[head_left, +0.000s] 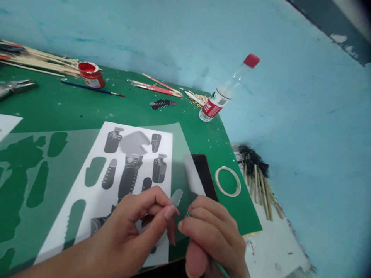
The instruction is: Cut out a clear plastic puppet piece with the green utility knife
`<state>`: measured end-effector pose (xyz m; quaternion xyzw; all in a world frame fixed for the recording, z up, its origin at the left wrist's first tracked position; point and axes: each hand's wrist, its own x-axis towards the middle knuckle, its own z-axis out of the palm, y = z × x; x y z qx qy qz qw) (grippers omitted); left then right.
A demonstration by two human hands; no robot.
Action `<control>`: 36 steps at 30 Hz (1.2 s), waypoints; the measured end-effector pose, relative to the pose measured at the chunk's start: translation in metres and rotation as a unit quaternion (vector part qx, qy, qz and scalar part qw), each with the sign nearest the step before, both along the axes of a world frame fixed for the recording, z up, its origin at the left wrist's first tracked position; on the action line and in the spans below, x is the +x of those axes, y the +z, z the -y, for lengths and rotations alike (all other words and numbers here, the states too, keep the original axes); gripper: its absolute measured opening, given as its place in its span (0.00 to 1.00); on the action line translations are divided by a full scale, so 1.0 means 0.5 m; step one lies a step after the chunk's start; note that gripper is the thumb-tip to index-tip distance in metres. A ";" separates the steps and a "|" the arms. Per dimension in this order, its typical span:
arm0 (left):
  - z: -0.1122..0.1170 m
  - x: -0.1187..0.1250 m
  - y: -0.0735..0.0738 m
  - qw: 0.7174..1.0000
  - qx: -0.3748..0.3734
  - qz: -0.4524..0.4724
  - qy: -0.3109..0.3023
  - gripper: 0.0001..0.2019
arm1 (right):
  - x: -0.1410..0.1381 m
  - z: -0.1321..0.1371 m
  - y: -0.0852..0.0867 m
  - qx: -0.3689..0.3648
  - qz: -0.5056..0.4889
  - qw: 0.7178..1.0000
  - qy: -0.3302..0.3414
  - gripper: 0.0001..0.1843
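My left hand (pixel 142 227) is closed in a pinch, thumb against forefinger, on a small translucent plastic piece (pixel 177 196) with a rounded end. Close beside it, my right hand (pixel 216 235) is wrapped round a thin green-handled tool (pixel 222 270). Its working tip is too small to make out. Beneath both hands lie a white sheet printed with dark puppet-part shapes (pixel 129 175) and a frosted plastic sheet (pixel 185 143) with cut-out openings. A loose grey translucent cut-out (pixel 135 143) rests on the upper part of the print.
On the green table (pixel 116 110) are a red paint jar (pixel 95 80), a paintbrush (pixel 92 88), wooden sticks (pixel 43 61), dark cut pieces (pixel 164 103), a bottle (pixel 214 104) and a tape roll (pixel 217 183). A dark flat device (pixel 206 173) lies partly under the sheet. The blue wall stands behind.
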<state>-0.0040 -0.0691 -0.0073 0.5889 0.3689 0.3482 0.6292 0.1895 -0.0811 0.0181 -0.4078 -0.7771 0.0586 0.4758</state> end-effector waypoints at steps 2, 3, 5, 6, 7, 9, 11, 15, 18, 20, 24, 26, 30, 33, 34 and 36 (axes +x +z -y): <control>-0.001 0.001 0.001 1.000 0.015 -0.007 0.011 0.17 | 0.002 -0.001 0.011 0.003 0.044 0.999 0.017 0.23; -0.002 0.002 0.001 1.000 0.021 -0.011 0.016 0.16 | 0.002 0.000 0.012 0.001 0.058 0.998 0.029 0.22; -0.001 0.003 0.000 0.999 0.034 -0.015 0.022 0.14 | 0.000 0.005 0.009 -0.008 0.054 0.998 0.036 0.17; -0.001 0.003 0.000 0.999 0.041 -0.013 0.025 0.14 | -0.002 0.010 0.004 -0.012 0.035 0.999 0.026 0.14; -0.001 0.004 0.000 0.998 0.049 -0.011 0.027 0.13 | -0.005 0.015 -0.002 -0.018 0.013 1.000 0.006 0.11; -0.001 0.004 0.002 0.997 0.073 -0.013 0.038 0.12 | -0.009 0.026 -0.013 -0.031 -0.013 0.999 -0.026 0.09; -0.001 0.004 0.005 0.993 0.100 -0.035 0.052 0.11 | -0.011 0.035 -0.021 -0.029 -0.007 0.999 -0.034 0.08; -0.001 0.003 0.009 0.988 0.130 -0.057 0.059 0.11 | -0.009 0.039 -0.030 0.006 0.004 0.999 -0.054 0.09; 0.001 0.004 0.006 0.988 0.135 -0.056 0.056 0.10 | -0.007 0.036 -0.027 0.019 0.013 0.998 -0.054 0.11; 0.003 0.004 0.001 0.987 0.134 -0.063 0.058 0.10 | -0.002 0.033 -0.016 0.017 0.027 0.998 -0.046 0.10; 0.005 0.002 -0.005 0.985 0.144 -0.080 0.058 0.09 | 0.012 0.028 0.015 -0.021 0.078 0.997 -0.013 0.07; 0.005 0.000 -0.007 0.983 0.152 -0.081 0.058 0.09 | 0.015 0.028 0.025 -0.030 0.098 0.995 0.000 0.06; 0.005 -0.002 -0.009 0.981 0.163 -0.090 0.058 0.09 | 0.007 0.031 0.022 -0.017 0.098 0.995 -0.028 0.09; 0.005 -0.001 -0.011 0.980 0.166 -0.089 0.057 0.09 | 0.001 0.032 0.017 -0.019 0.104 0.993 -0.042 0.11; 0.005 -0.001 -0.011 0.981 0.166 -0.086 0.057 0.10 | 0.001 0.032 0.017 -0.014 0.106 0.993 -0.040 0.13; 0.006 0.000 -0.012 0.980 0.169 -0.088 0.060 0.10 | 0.001 0.032 0.017 -0.008 0.103 0.994 -0.036 0.14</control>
